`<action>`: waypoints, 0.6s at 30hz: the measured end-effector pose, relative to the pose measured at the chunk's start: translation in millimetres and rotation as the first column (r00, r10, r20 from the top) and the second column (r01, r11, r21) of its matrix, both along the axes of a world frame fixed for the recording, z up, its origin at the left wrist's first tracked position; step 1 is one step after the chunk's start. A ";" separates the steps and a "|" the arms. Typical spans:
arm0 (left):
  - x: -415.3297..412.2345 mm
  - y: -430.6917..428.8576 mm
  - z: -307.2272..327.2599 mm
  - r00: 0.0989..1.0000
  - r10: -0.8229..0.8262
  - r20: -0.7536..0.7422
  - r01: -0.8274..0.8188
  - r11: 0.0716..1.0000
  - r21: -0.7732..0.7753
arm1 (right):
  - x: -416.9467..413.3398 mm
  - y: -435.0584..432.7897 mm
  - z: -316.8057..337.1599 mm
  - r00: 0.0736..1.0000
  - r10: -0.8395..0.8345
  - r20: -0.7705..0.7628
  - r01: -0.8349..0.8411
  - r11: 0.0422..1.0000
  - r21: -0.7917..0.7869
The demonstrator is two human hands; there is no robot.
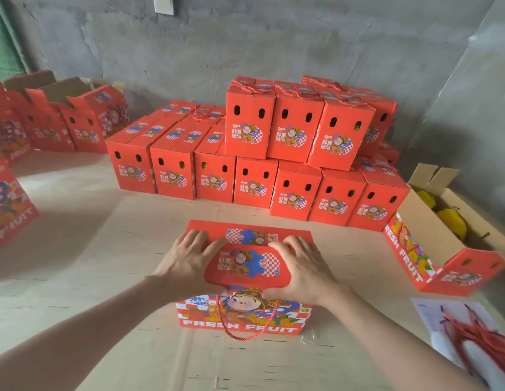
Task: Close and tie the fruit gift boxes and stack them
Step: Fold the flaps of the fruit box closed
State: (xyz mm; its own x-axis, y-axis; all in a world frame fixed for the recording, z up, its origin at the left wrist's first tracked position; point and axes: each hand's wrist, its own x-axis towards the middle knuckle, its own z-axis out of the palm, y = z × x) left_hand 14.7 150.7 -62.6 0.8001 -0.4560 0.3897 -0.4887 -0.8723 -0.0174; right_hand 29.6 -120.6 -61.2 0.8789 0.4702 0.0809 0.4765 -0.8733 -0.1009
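Observation:
A red fruit gift box (pixel 245 314) stands on the cardboard-covered floor in front of me, its "FRESH FRUIT" side facing me. Its rounded top flap (pixel 247 265) is folded down over the lid. My left hand (pixel 186 261) lies flat on the left of the lid, fingers spread and straight. On the right of the lid, my right hand (pixel 299 266) rests with its thumb under the flap's near edge. A red rope handle (pixel 240 333) hangs in a loop down the box's front.
Closed red boxes (pixel 254 182) stand in rows at the back, a second layer (pixel 299 128) on top at the right. Open boxes (pixel 56 119) wait at the left. An open box with yellow-netted fruit (pixel 443 221) is at the right. Red ropes (pixel 477 340) lie on paper, lower right.

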 end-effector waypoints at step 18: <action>19.4 -24.1 0.8 0.954 0.050 -0.296 -0.025 0.996 0.087 | 6.6 54.4 22.4 0.983 -0.028 -0.184 0.025 0.999 -0.024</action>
